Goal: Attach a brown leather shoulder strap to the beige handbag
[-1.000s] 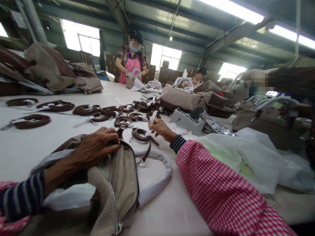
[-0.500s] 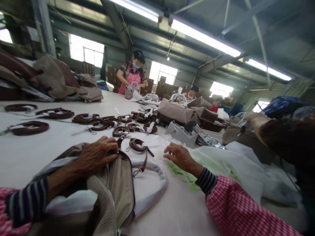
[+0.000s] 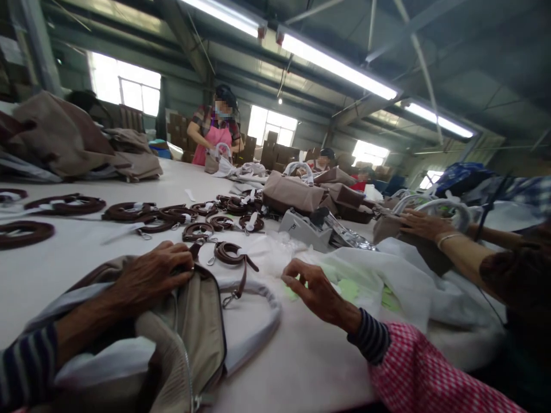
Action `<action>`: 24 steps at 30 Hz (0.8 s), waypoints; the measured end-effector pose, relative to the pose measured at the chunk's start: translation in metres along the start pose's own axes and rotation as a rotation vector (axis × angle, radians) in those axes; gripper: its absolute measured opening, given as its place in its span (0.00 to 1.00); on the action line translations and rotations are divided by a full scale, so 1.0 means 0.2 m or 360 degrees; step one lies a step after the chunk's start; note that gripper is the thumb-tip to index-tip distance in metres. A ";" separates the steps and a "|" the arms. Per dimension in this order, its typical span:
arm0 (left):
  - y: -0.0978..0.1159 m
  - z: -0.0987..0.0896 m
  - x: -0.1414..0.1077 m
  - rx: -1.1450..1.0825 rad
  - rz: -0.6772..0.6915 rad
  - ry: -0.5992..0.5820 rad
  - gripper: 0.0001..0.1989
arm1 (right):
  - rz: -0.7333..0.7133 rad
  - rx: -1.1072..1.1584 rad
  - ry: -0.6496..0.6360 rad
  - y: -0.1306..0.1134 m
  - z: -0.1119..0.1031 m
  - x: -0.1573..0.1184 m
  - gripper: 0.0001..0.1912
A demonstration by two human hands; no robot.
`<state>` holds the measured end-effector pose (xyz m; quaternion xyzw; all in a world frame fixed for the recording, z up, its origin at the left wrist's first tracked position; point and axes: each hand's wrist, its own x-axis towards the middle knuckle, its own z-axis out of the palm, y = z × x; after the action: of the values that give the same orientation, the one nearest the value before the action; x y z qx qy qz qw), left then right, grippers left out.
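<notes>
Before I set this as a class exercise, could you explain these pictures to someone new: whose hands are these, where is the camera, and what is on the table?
There is no machine here: a person works with two bare hands, and every picture comes from one camera worn on their head, looking forward and down. The left hand grips the edge of an open beige bag. The right hand is by some green pieces; whether it pinches one is hard to tell. On the white table lie coiled brown straps, with a grey object and more bags farther back. The hand at far right belongs to someone else, and another person in a pink apron stands across the table.
</notes>
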<state>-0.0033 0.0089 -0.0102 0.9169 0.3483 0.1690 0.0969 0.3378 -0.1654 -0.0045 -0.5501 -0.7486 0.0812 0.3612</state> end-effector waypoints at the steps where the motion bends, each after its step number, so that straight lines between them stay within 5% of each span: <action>1: 0.01 -0.01 0.00 0.0004 0.0002 -0.0011 0.14 | 0.0047 0.0023 -0.0073 -0.03 0.00 -0.07 0.06; 5: 0.02 -0.03 0.00 0.0045 0.0032 -0.0024 0.14 | 0.0045 -0.0016 -0.0391 -0.13 -0.03 -0.31 0.05; 8: 0.00 -0.02 0.00 0.0079 0.0020 0.0015 0.14 | 0.0039 0.0077 -0.0525 -0.16 -0.07 -0.37 0.04; 11: -0.02 0.00 0.00 0.0087 0.0012 0.0056 0.13 | 0.0250 0.0292 -0.0537 -0.14 -0.13 -0.33 0.03; 17: 0.00 -0.01 0.00 0.0075 0.0067 0.0026 0.13 | 0.0647 0.0241 0.0052 0.03 -0.19 -0.12 0.12; 24: 0.00 -0.01 0.00 0.0080 0.0058 0.0032 0.13 | 0.0884 0.0188 -0.0315 0.13 -0.09 0.00 0.15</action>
<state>-0.0045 0.0088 -0.0089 0.9235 0.3366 0.1712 0.0673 0.3693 -0.1600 -0.0036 -0.7012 -0.5950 0.2736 0.2819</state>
